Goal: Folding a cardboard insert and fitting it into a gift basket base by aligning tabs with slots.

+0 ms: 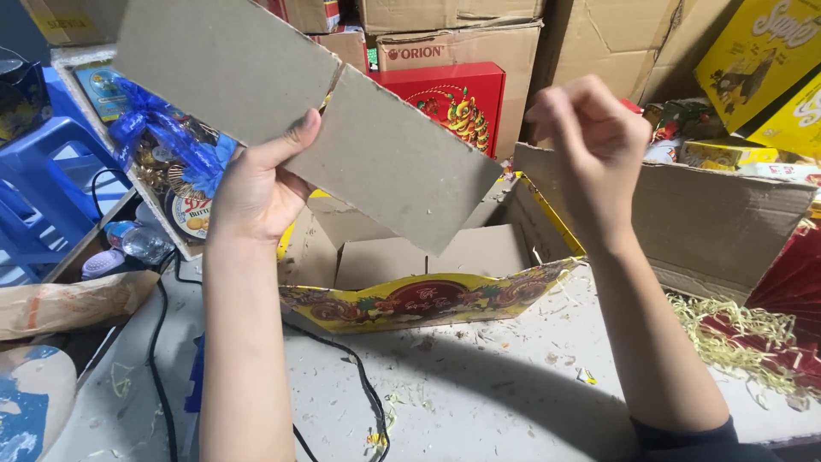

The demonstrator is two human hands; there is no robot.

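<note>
Cardboard sheet (308, 120), grey and long, is what I have raised in front of me, tilted down to the right, with a crease or tear across its middle. I see it above the open gift box (428, 295), a shallow yellow box with red and gold decoration along its front wall and plain brown card inside, standing on the table (513, 393). The table's pale top is littered with scraps and shredded straw-coloured paper, and a black cable (359, 376) snakes across it. Behind the box I see stacked brown cartons (462, 43) and a red box (453, 94) with a gold emblem. To the right lies a large brown carton flap (718, 222). On the left there is a blue plastic stool (43, 171) and a hamper with a blue ribbon bow (162, 128). My left hand (256, 184) is clamped on the sheet's lower edge, thumb pressed on the front. My right hand (590, 145) is lifted beside the sheet's right end, fingers curled together; I cannot tell whether it pinches anything
</note>
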